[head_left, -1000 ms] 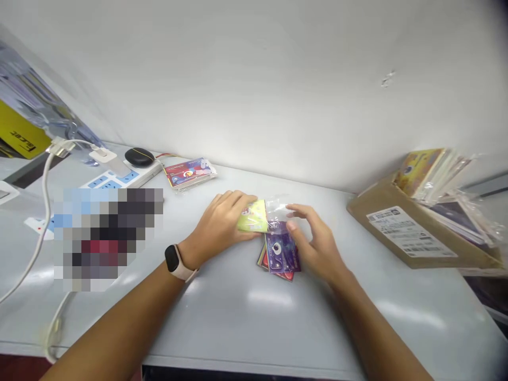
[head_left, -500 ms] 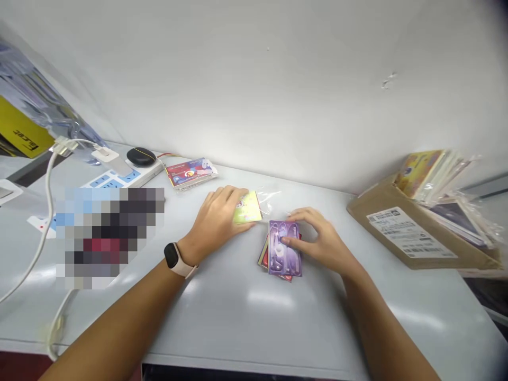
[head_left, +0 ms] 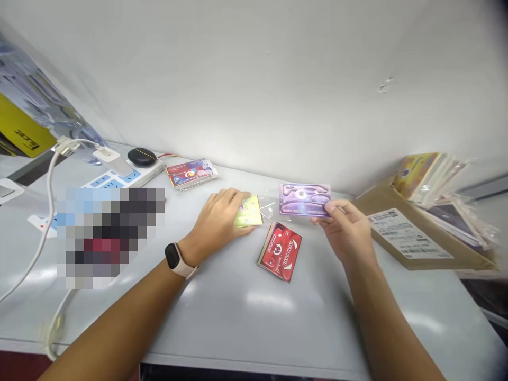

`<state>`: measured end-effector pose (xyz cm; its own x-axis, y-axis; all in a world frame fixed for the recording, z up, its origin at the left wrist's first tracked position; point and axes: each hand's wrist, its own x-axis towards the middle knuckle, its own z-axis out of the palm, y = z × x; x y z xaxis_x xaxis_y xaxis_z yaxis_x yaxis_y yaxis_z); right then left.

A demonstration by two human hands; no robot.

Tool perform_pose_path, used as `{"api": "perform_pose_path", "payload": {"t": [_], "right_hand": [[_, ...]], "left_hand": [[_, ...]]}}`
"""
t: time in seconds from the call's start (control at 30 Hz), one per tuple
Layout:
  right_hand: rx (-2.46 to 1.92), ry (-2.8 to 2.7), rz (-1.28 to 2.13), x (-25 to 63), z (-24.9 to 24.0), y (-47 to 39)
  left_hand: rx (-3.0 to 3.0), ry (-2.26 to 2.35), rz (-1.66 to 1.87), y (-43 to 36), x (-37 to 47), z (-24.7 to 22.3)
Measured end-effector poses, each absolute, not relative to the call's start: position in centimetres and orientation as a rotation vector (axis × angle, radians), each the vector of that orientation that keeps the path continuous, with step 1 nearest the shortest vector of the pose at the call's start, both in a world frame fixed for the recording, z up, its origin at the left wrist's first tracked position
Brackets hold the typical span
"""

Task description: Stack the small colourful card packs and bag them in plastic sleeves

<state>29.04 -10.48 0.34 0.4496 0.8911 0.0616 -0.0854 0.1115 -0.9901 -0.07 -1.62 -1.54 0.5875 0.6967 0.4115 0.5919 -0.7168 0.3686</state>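
Note:
Between its thumb and fingers my left hand (head_left: 222, 217) grips a yellow card (head_left: 248, 211), which lies in or on a clear plastic sleeve (head_left: 270, 207) reaching to the right. My right hand (head_left: 347, 227) pinches a purple card (head_left: 305, 200) by its lower right corner, lifted and turned lengthwise beside the sleeve. Below and between both hands, a small stack topped by a red card (head_left: 281, 253) lies tilted on the table.
A cardboard box (head_left: 428, 243) of sleeved cards stands at the right. Near the wall are a wrapped card pile (head_left: 191, 173), a black case (head_left: 142, 156) and a power strip (head_left: 146, 172). White cables (head_left: 50, 201) run along the left.
My right hand has lifted the purple card off the stack, moved it up and right and turned it sideways. The red card is uncovered. My left hand stays nearly in place.

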Motion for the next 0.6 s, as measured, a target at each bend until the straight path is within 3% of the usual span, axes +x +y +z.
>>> {"api": "perform_pose_path", "payload": {"t": [0.6], "right_hand": [[-1.542, -0.982, 0.738, 25.0, 0.1, -11.3]], "left_hand": [[2.704, 0.941, 0.883, -1.9, 0.2, -1.7]]}}
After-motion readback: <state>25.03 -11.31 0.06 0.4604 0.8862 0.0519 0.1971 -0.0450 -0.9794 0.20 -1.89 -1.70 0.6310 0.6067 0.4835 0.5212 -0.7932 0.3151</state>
